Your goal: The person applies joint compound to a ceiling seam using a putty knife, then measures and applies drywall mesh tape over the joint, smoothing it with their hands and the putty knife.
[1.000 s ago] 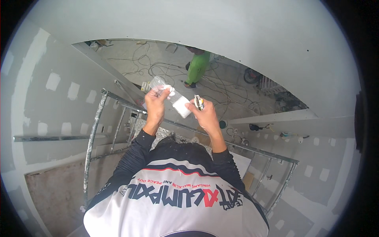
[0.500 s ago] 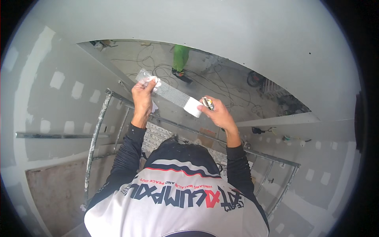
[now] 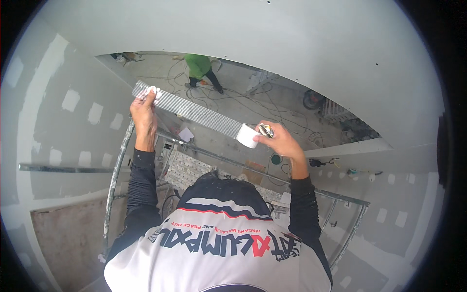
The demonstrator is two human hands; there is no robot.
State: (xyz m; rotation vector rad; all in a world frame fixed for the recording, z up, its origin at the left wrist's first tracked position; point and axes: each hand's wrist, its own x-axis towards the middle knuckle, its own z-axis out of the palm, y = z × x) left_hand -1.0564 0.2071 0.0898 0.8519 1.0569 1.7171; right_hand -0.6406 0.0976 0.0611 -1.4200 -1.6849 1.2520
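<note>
Head view: white mesh tape (image 3: 199, 114) is held out between two hands

The tape is held out in front of the body, above a metal rail (image 3: 214, 156). Its long side is set on a slant, from high on the left down to the right. It looks straight and is pulled out flat, with no big sag to be seen.

The loose end is pinched by the left hand (image 3: 144, 114), between thumb and fingers. A short bit is left poking out past that hand, up and to the left. A white blob (image 3: 152, 91) is seen by the thumb; what it is cannot be told.

At the low end, the white roll (image 3: 247, 136) is gripped by the right hand (image 3: 282, 139), with the thumb pressed on its side. A small dark and yellow thing (image 3: 265, 130) is tucked in the same hand, just beside the roll. Its kind cannot be told.

So the loose end is reached most easily by the left hand, and the roll by the right. The two hands are kept well apart, with the strip as the only link between them. The left hand is held higher in the picture than the right.

Far below, cords (image 3: 265, 95) are spread on the floor, and a person in green (image 3: 198, 66) is seen. On the left, a gray wall (image 3: 51, 117) is dotted with pale patches.
</note>
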